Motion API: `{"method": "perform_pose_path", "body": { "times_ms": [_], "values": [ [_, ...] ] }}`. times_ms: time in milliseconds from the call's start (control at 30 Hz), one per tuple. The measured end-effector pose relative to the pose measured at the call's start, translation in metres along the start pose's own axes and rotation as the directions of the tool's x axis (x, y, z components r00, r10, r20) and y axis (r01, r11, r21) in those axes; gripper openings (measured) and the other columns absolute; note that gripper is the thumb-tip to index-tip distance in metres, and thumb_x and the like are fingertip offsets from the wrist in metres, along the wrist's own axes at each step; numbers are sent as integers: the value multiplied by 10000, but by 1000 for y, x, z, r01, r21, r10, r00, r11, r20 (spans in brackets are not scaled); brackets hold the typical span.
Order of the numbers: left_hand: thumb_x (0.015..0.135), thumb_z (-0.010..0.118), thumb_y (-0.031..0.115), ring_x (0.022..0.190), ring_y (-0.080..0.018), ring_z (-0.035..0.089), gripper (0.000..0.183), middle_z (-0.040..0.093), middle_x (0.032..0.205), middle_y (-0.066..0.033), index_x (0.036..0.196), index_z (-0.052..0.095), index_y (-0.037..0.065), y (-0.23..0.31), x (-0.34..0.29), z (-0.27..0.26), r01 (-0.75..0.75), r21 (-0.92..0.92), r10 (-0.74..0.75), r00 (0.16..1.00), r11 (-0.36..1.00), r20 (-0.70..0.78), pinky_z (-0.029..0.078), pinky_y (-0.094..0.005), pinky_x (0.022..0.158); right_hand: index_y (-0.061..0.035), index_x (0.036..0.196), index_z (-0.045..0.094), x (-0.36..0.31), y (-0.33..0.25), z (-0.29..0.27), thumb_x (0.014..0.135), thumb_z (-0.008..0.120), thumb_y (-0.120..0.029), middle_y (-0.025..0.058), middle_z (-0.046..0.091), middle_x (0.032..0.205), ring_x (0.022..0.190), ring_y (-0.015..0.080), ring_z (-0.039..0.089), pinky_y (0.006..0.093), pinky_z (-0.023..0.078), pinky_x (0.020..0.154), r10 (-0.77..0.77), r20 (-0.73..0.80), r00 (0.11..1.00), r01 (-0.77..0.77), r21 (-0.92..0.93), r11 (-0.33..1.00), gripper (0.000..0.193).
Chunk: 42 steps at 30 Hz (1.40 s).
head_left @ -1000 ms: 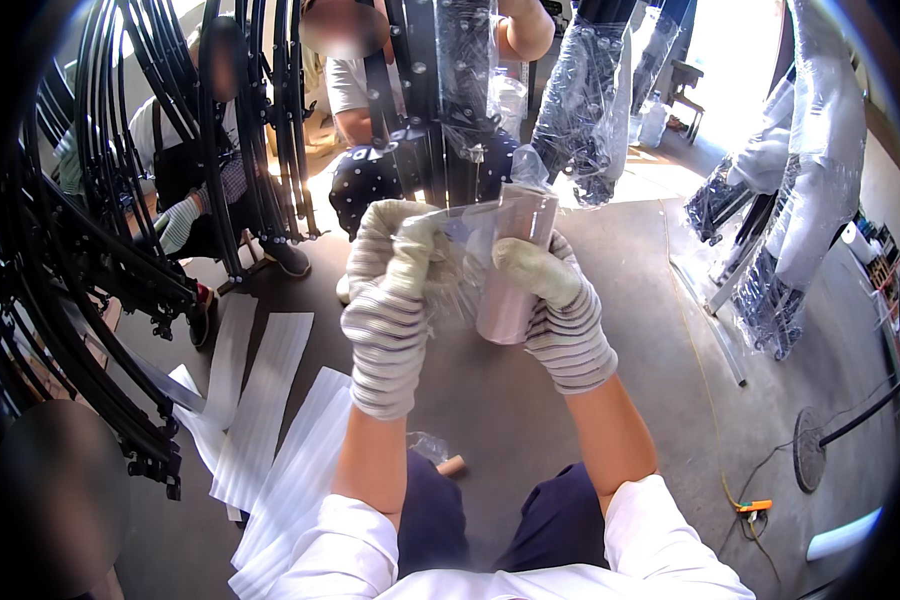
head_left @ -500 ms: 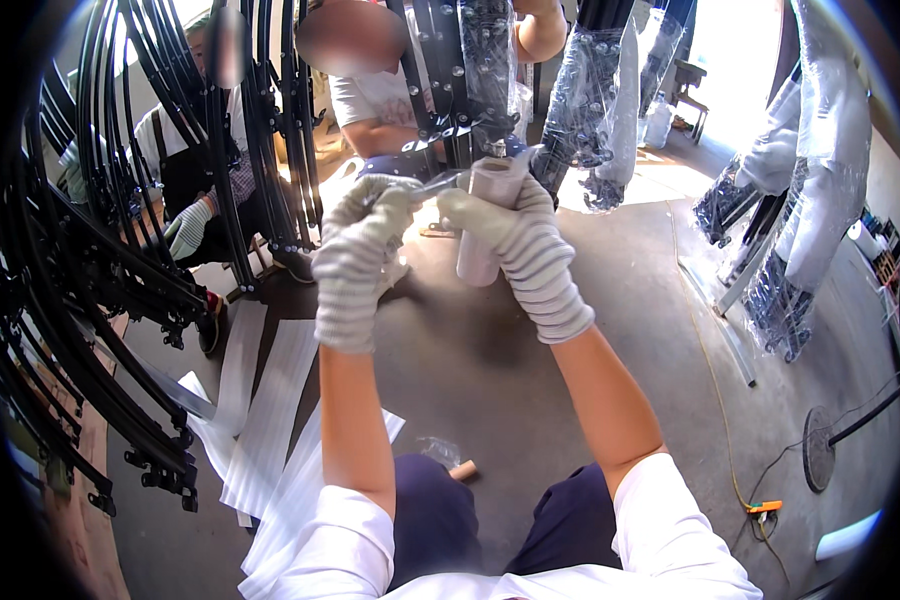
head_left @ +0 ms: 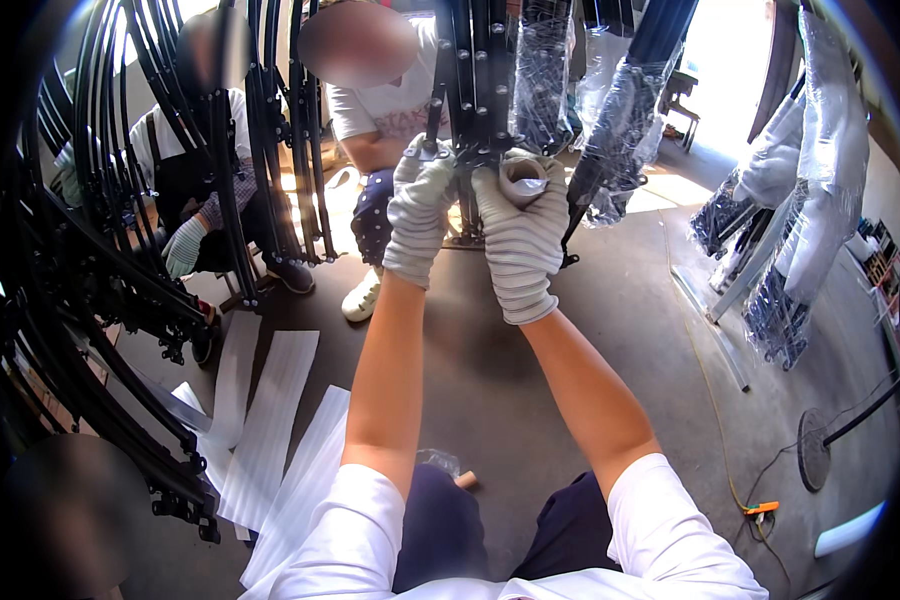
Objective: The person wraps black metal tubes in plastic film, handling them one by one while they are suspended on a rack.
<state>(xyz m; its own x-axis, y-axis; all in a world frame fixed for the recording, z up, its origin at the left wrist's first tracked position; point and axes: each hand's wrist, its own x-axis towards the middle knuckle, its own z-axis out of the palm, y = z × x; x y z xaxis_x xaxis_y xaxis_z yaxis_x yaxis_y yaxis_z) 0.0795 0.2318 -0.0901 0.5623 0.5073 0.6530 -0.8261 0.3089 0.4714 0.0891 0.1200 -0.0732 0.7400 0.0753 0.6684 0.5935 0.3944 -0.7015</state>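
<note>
My right hand (head_left: 522,235), in a white knitted glove, is closed around a roll of clear plastic film (head_left: 523,186). The open end of its cardboard core faces up. My left hand (head_left: 420,205), gloved alike, has its fingers curled in at the lower end of a hanging bundle of black metal bars (head_left: 478,85). What lies between those fingers is hidden. The bundle hangs between and just beyond both hands, with rivets along its bars. Right behind the roll, a bar bundle wrapped in clear film (head_left: 545,85) hangs close by.
Many curved black bars (head_left: 100,330) hang at left. White foam strips (head_left: 270,430) lie on the floor. Two co-workers sit beyond the bars, one with a gloved hand (head_left: 185,248). Wrapped bundles (head_left: 770,210) stand at right, near a round stand base (head_left: 815,450) and an orange power strip (head_left: 762,508).
Both hands have moved up and forward to the black bundle, the left also rightward. The film roll has tipped so its open end faces me. A blurred shape has appeared at lower left.
</note>
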Motion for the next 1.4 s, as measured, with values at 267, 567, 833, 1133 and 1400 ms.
{"method": "perform_pose_path", "body": {
  "times_ms": [267, 567, 833, 1133, 1400],
  "values": [
    [742, 567, -7, 723, -121, 573, 318, 569, 867, -52, 1022, 480, 117, -3, -12, 3, -145, 100, 143, 989, 984, 30, 495, -217, 588, -25, 897, 505, 5, 10, 1, 669, 651, -151, 60, 592, 768, 695, 118, 555, 247, 441, 666, -49, -51, 997, 49, 9, 999, 298],
    [757, 550, 56, 740, -89, 539, 181, 554, 819, -21, 927, 492, 83, 21, 0, 27, -182, 127, 166, 977, 975, 132, 459, -215, 664, -10, 873, 485, 5, -3, 3, 666, 675, -183, 71, 587, 729, 654, 138, 559, 251, 438, 636, -91, -164, 982, 101, 56, 993, 330],
    [709, 617, 9, 756, -128, 575, 237, 584, 851, -68, 909, 498, 52, 32, 8, 35, -194, -28, 196, 959, 981, 206, 502, -232, 652, -40, 864, 491, -3, -11, 5, 683, 667, -180, 45, 565, 717, 636, 131, 546, 238, 432, 615, -210, -65, 975, 199, -141, 970, 288],
    [723, 644, 108, 642, -66, 518, 212, 535, 722, -2, 848, 477, 72, 46, 8, 59, -155, 69, 146, 983, 986, 113, 443, -201, 557, -27, 897, 481, 8, -30, 16, 653, 667, 12, 9, 533, 770, 674, 51, 500, 167, 433, 620, 115, -248, 962, 43, 553, 832, 309],
    [760, 607, 145, 602, -65, 515, 191, 535, 717, -14, 859, 454, 87, 63, 0, 77, -136, 143, 124, 988, 980, 87, 449, -180, 496, -30, 870, 518, 14, -58, 8, 660, 648, -19, 23, 566, 753, 651, 71, 515, 195, 442, 599, 129, -96, 987, -58, 537, 842, 247]
  ]
}}
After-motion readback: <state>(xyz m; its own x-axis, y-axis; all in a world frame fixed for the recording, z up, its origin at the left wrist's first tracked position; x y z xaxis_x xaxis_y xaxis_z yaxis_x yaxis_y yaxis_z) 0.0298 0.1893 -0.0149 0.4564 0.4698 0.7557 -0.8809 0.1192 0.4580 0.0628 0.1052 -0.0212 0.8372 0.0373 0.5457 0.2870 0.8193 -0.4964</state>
